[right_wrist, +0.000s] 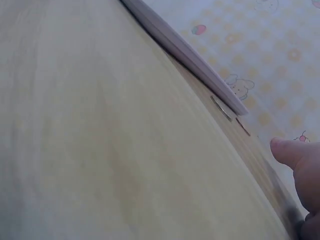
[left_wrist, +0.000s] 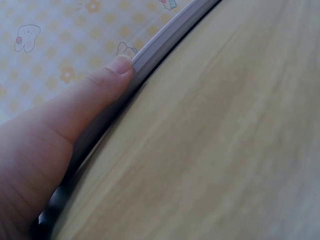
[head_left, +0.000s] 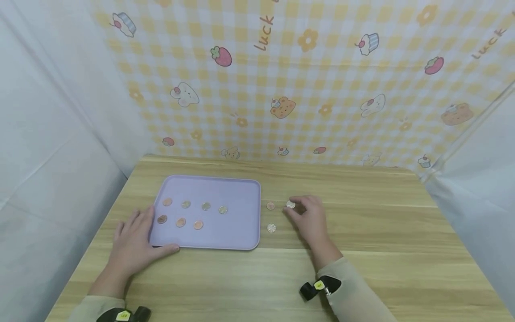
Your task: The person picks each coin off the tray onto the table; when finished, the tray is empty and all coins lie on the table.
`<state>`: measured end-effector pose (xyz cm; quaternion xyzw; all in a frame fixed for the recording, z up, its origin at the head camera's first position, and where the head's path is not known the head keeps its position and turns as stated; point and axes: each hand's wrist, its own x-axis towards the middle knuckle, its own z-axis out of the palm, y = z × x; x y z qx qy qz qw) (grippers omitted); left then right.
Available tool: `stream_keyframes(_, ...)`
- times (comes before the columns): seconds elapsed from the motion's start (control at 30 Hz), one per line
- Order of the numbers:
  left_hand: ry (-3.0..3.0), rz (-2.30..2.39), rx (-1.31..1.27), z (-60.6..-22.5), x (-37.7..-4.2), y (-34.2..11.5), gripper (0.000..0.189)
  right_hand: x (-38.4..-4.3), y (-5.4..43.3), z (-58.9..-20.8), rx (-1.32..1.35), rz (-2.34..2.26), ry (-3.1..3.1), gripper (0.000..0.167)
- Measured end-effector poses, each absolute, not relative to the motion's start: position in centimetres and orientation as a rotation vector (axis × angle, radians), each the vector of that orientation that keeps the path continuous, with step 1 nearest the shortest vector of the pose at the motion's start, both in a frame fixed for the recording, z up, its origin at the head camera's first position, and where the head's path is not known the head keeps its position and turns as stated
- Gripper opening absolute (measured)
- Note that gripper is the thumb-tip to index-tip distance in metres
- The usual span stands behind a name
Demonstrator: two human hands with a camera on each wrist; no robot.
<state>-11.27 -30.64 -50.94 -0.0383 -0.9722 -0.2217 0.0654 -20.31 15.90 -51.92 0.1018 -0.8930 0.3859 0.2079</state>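
Observation:
A shallow lilac tray (head_left: 231, 235) lies on the wooden table with several copper and silver coins in two rows. My left hand (head_left: 132, 246) rests at its left end, fingers spread along the side and thumb against the front edge; the left wrist view shows that thumb (left_wrist: 95, 92) on the tray's rim (left_wrist: 160, 42). Right of the tray, my right hand (head_left: 313, 221) pinches a silver coin (head_left: 290, 204) between thumb and index finger. Between that hand and the tray lie a copper coin (head_left: 270, 205) and, nearer me, another silver coin (head_left: 271, 228).
The wooden table (head_left: 382, 232) runs back to a yellow checked cloth (head_left: 249, 89) hanging behind it. White sheets (head_left: 52, 134) hang at both sides. Each wrist carries a small black camera, such as the right wrist camera (head_left: 309, 291).

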Motion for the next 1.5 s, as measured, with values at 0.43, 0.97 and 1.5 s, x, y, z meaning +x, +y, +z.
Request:
stream_keyframes(0.43, -2.943, -0.643, -0.119, -51.14, -11.22, -30.58, 0.144, -20.58, 16.45, -51.85, 0.191, 0.967, -2.591, 0.027)
stream_keyframes(0.97, -2.932, -0.625, -0.133, -50.69, -11.55, -30.96, 0.142, -20.51, 15.98, -51.68, 0.127, 0.923, -2.66, 0.026)
stream_keyframes(1.5, -2.937, -0.627, -0.128, -51.21, -11.69, -30.96, 0.143, -20.46, 15.86, -51.55, 0.116, 0.898, -2.647, 0.024)
